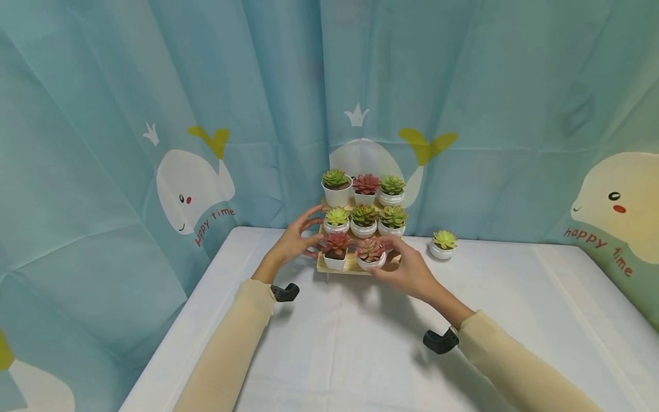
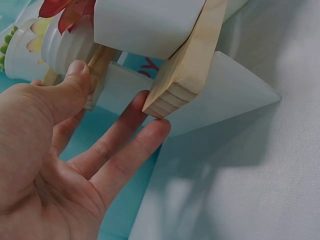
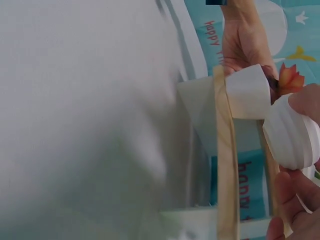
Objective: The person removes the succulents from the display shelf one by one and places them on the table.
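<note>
A small wooden tiered stand (image 1: 352,267) with white side panels holds potted artificial succulents. My right hand (image 1: 409,270) pinches a round white ribbed pot (image 3: 292,134) with a pinkish succulent (image 1: 370,249). That pot is over the lowest shelf, with a gap beneath it in the right wrist view. Beside it, a square white pot (image 3: 249,94) with a red succulent (image 1: 337,242) sits at the shelf's left end. My left hand (image 1: 292,240) is at the stand's left side. Its fingertips (image 2: 157,127) touch the lowest shelf's end, and the thumb is at the middle shelf.
Three pots stand on the top shelf (image 1: 325,205), and three more on the middle one. A white pot with a yellow-green succulent (image 1: 444,244) stands on the white tablecloth (image 1: 504,297) to the right. A blue printed curtain (image 1: 278,114) hangs close behind the stand.
</note>
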{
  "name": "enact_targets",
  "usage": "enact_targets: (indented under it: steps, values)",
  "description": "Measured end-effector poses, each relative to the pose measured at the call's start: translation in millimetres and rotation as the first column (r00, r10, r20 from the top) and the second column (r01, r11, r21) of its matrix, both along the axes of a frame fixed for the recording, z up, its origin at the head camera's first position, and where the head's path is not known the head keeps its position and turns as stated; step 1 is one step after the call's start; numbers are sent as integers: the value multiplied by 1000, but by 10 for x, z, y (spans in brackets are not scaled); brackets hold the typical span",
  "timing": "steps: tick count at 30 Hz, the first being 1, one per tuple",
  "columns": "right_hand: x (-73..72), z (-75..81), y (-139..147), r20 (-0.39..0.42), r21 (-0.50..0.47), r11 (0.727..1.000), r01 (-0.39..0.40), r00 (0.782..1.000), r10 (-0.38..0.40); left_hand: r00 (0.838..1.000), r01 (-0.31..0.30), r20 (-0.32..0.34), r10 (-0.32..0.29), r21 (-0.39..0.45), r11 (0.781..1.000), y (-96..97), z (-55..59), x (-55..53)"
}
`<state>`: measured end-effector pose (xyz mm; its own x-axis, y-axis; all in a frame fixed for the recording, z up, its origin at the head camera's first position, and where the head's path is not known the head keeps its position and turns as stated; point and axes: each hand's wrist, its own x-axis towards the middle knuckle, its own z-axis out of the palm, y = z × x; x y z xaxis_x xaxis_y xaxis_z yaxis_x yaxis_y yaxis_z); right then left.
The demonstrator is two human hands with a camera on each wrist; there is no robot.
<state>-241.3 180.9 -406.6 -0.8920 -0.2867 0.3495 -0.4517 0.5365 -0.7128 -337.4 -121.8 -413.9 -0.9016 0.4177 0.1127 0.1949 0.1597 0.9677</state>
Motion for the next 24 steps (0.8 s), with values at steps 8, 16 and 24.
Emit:
enact_targets:
  steps: [8,16,24]
  values:
    - [10,78,139,-14,-1,1000,-30,999,30,1000,-5,-10,5,-4,1000,-8,-10,-6]
    - [23,103,232,-28,24,998,-56,998,57,1000,-4,-7,4,-2,1000,-8,-15,-16]
    - [44,131,291,-31,52,997,-60,998,62,1000,-4,-7,4,-4,1000,-10,-26,-25]
